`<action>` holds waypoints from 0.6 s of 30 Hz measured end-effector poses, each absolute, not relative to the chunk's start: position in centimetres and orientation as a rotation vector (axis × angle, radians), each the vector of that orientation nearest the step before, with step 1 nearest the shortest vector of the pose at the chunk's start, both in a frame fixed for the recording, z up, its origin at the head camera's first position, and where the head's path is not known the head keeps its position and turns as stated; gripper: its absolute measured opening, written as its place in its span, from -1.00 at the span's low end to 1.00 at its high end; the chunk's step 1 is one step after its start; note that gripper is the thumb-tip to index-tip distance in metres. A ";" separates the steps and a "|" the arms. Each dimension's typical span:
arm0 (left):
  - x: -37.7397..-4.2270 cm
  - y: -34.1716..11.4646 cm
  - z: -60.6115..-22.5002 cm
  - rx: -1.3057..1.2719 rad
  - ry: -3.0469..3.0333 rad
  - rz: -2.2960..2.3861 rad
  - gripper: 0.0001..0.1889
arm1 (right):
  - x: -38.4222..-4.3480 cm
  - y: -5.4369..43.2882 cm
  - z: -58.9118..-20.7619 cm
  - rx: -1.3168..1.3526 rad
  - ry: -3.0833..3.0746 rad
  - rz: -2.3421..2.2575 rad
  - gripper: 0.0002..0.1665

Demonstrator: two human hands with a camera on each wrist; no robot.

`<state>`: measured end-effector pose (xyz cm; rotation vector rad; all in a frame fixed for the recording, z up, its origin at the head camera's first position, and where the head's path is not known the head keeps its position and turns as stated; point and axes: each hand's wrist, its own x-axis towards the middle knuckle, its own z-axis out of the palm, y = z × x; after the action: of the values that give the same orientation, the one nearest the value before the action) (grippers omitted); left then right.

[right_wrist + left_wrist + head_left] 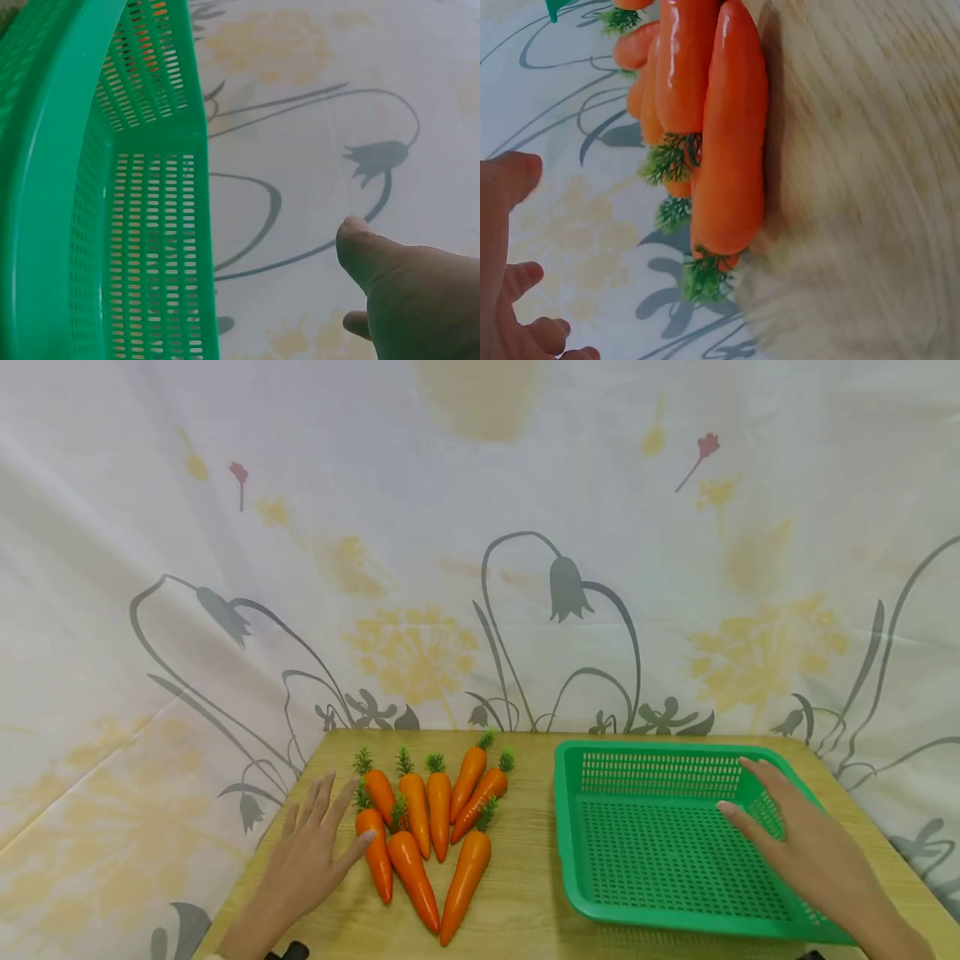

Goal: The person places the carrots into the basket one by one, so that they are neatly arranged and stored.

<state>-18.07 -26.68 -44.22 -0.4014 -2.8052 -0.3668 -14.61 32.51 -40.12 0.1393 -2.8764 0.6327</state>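
Note:
Several orange carrots [465, 868] with green leafy tops lie grouped on the left half of the table in the head view. My left hand [311, 852] is at the left side of this group, fingers spread, holding nothing; its thumb overlaps the nearest carrot [375, 852], and I cannot tell whether they touch. In the left wrist view a carrot [731, 142] lies apart from the fingers. A green perforated plastic basket [675, 860] stands on the right with nothing in it. Over its right side hovers my right hand [817, 852], fingers extended, gripping nothing.
The wooden table [525, 860] carries both the carrots and the basket. Behind it hangs a pale cloth [450, 527] printed with grey and yellow flowers, which also runs along the left and right sides. A strip of bare wood separates carrots from basket.

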 end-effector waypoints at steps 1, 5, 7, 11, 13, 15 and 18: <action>-18.1 -26.6 -44.3 -0.386 -2.812 -0.423 -0.17 | -14.6 32.7 -40.1 0.126 -2.855 0.645 -0.04; -18.2 -26.5 -44.6 -0.322 -2.796 -0.664 -0.30 | -14.2 33.9 -40.2 0.088 -2.805 0.681 -0.20; -18.2 -26.4 -44.7 -0.286 -2.785 -0.785 -0.36 | -13.9 34.7 -40.5 0.085 -2.789 0.692 -0.25; -18.4 -26.4 -45.0 -0.207 -2.801 -0.954 -0.42 | -13.4 36.3 -41.2 0.070 -2.796 0.730 -0.30; -18.5 -26.5 -45.3 -0.178 -2.810 -1.028 -0.43 | -13.2 37.0 -41.5 0.062 -2.801 0.734 -0.31; -18.6 -26.6 -45.7 -0.155 -2.812 -1.101 -0.43 | -13.0 37.6 -41.8 0.057 -2.793 0.732 -0.35; -18.7 -26.7 -46.5 -0.126 -2.798 -1.201 -0.44 | -12.7 38.3 -42.4 0.043 -2.775 0.727 -0.39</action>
<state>-18.67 -26.71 -46.48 -0.1259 -2.7978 -1.2008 -12.66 38.34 -42.35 0.0431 -2.7752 0.7265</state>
